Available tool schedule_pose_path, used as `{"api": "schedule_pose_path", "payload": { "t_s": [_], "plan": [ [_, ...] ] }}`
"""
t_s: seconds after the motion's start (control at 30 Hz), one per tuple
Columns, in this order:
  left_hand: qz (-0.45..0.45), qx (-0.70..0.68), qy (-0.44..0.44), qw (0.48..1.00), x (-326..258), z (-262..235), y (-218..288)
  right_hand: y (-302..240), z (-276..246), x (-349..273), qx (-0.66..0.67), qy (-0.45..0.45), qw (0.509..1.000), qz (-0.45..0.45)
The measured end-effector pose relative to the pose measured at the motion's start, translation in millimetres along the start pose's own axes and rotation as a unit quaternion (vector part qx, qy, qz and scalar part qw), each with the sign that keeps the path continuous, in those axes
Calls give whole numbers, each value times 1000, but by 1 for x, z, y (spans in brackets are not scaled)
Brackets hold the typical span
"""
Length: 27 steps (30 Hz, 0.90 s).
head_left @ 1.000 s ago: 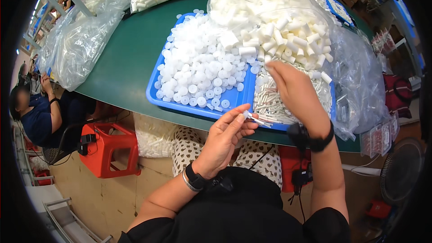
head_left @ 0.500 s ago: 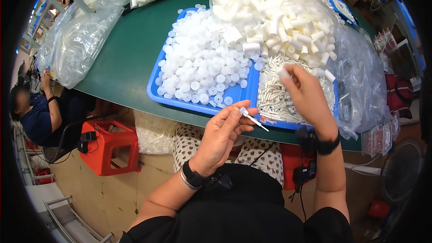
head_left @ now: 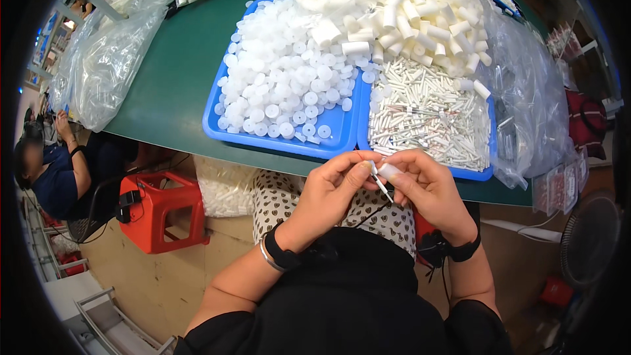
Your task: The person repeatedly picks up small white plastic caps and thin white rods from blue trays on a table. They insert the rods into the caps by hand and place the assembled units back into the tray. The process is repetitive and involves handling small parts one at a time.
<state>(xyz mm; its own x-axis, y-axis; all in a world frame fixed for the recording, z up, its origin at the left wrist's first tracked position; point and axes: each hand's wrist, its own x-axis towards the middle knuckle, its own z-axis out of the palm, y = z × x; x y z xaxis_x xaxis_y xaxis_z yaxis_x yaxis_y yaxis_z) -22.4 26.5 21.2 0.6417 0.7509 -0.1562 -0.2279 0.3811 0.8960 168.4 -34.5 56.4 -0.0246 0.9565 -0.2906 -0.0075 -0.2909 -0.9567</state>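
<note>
Fingers point(head_left: 365, 165) pinch thin white stick point(head_left: 380, 184) — tip seemingly hidden.

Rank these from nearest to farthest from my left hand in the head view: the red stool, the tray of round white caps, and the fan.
From the left hand:
1. Tray of round white caps, just above on the table.
2. Red stool, lower left on the floor.
3. Fan, far right.

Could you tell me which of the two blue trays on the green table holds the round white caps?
The left blue tray holds the round white caps; the right blue tray holds thin white sticks instead.
</note>
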Motion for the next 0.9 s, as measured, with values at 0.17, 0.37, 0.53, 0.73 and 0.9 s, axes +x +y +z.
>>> {"api": "schedule_pose_path", "payload": {
  "t_s": [0.17,0.37,0.53,0.73,0.9],
  "plan": [
    [-63,-189,17,980,2,0,-14,11,1,1,-225,21,965,-136],
    [-35,-91,55,994,-5,9,-19,16,1,-7,-90,8,991,-98],
    [56,97,37,993,-7,12,-10,5,-7,-7,81,-31,996,27],
    [17,44,-12,999,-11,15,-15,7,-5,-14,6,-34,999,-13],
    [-80,-77,-2,994,-6,7,-15,-21,-39,-21,-337,29,935,-104]
  ]
}}
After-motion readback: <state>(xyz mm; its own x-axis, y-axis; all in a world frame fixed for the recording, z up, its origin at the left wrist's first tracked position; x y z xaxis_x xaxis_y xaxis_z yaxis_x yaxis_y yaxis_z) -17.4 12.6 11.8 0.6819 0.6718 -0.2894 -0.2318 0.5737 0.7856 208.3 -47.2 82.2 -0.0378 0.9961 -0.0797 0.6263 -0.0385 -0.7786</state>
